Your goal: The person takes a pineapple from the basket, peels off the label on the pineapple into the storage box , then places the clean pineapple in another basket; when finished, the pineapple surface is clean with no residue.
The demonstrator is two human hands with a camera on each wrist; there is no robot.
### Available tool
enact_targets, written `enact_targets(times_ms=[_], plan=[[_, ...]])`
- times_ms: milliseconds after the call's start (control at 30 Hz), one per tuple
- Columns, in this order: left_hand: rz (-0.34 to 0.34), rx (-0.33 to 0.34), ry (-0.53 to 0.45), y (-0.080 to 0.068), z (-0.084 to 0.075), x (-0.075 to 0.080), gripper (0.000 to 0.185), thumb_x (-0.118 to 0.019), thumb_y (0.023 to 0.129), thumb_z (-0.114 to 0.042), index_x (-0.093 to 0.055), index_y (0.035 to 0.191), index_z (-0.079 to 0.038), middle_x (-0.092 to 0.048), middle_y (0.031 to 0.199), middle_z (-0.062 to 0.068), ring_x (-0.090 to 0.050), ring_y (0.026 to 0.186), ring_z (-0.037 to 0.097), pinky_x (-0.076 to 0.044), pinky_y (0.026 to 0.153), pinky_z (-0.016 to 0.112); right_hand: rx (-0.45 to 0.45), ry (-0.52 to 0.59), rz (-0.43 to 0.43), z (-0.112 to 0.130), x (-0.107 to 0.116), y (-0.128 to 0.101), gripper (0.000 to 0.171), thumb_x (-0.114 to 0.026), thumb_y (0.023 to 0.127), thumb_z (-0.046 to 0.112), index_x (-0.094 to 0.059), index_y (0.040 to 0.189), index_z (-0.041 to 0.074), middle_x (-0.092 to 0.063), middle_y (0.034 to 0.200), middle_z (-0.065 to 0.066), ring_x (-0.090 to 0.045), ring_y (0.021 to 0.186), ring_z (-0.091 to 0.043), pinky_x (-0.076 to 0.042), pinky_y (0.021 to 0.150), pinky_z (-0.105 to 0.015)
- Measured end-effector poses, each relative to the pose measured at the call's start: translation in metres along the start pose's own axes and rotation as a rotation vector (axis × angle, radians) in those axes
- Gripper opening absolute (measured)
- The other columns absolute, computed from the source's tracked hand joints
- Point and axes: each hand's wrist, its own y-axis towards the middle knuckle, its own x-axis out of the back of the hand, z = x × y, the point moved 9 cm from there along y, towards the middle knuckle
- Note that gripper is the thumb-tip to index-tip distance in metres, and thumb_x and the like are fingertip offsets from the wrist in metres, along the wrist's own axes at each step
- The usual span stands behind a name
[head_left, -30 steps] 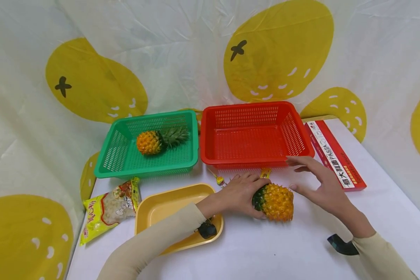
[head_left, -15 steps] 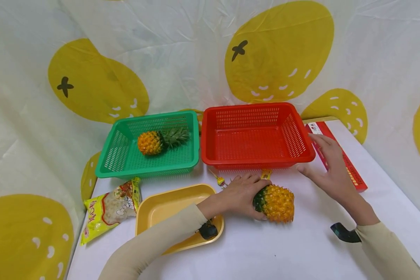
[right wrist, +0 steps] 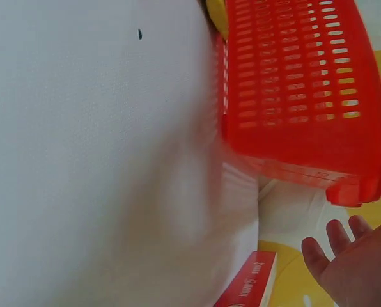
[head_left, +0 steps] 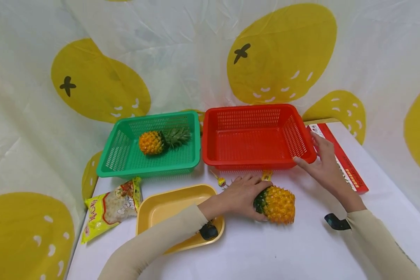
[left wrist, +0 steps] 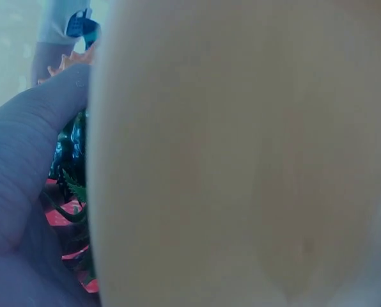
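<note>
My left hand (head_left: 243,197) grips a small orange pineapple (head_left: 280,204) at its green crown end, and the fruit lies on the white table. In the left wrist view a pale blurred surface covers most of the picture; beside it show my thumb (left wrist: 43,105) and some green leaves (left wrist: 75,185). At the right front corner of the red basket (head_left: 250,162) is my right hand (head_left: 323,165), thumb and fingers spread on either side of the corner. From the right wrist, its fingers (right wrist: 339,236) look slightly bent and just short of the basket's rim; contact cannot be told.
A green basket (head_left: 145,171) holding another pineapple (head_left: 151,142) stands left of the red one. In front are a yellow tray (head_left: 171,192), a yellow snack bag (head_left: 112,210) and a lollipop (head_left: 221,181). A red pasta box (head_left: 357,182) lies at right.
My right hand has moved away from beside the pineapple, forward and right, to the red basket's corner. The left hand keeps its grip and has hardly moved.
</note>
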Motion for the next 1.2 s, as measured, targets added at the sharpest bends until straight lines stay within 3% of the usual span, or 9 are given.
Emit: enact_targets(times_ms=[233,333,467,700,867,1200], plan=[[0.008,-0.009,-0.011,0.001,-0.003,-0.002,0.097,-0.081,0.080,-0.069,-0.045,0.158,-0.025,-0.050,0.148,0.001,-0.042,0.134,0.017,-0.043,0.105,0.039,-0.037,0.000,0.066,-0.014,-0.007,0.005,0.097,-0.074,0.099,0.040,-0.013,0.172,0.024,-0.028,0.164,-0.021,-0.033,0.141,-0.043,-0.048,0.098,-0.067],[0.020,-0.005,-0.005,0.002,-0.003,-0.004,0.099,-0.081,0.079,-0.070,-0.044,0.159,-0.026,-0.049,0.149,0.001,-0.043,0.133,0.017,-0.043,0.104,0.040,-0.058,0.012,0.100,-0.018,-0.010,0.005,0.093,-0.072,0.101,0.041,-0.013,0.171,0.025,-0.030,0.163,-0.024,-0.040,0.135,-0.046,-0.055,0.092,-0.044],[0.028,-0.002,0.001,0.003,-0.003,-0.005,0.099,-0.081,0.079,-0.071,-0.043,0.160,-0.027,-0.048,0.149,0.000,-0.043,0.132,0.017,-0.042,0.104,0.040,-0.097,0.029,0.102,-0.025,-0.010,0.006,0.094,-0.071,0.101,0.045,-0.011,0.171,0.031,-0.029,0.164,-0.022,-0.041,0.134,-0.047,-0.047,0.077,-0.016],[0.029,0.003,-0.003,0.004,-0.001,-0.005,0.098,-0.080,0.080,-0.070,-0.043,0.160,-0.027,-0.047,0.149,0.000,-0.042,0.134,0.016,-0.042,0.105,0.038,-0.121,0.028,0.083,-0.033,-0.012,0.012,0.095,-0.070,0.100,0.048,-0.009,0.172,0.031,-0.026,0.167,-0.022,-0.034,0.140,-0.050,-0.053,0.078,-0.022],[0.039,0.014,-0.009,0.004,0.000,-0.004,0.098,-0.080,0.080,-0.070,-0.043,0.160,-0.028,-0.047,0.151,0.000,-0.041,0.135,0.017,-0.042,0.106,0.040,-0.121,0.075,0.081,-0.033,-0.016,0.014,0.095,-0.070,0.100,0.045,-0.009,0.172,0.030,-0.026,0.166,-0.024,-0.032,0.141,-0.051,-0.045,0.073,-0.010],[0.044,0.021,0.005,0.001,0.003,-0.003,0.098,-0.080,0.080,-0.070,-0.043,0.160,-0.027,-0.050,0.146,-0.001,-0.042,0.133,0.017,-0.041,0.104,0.039,-0.136,0.152,0.099,-0.035,-0.024,0.017,0.093,-0.069,0.102,0.043,-0.008,0.171,0.033,-0.023,0.167,-0.022,-0.030,0.141,-0.049,-0.047,0.074,-0.011]])
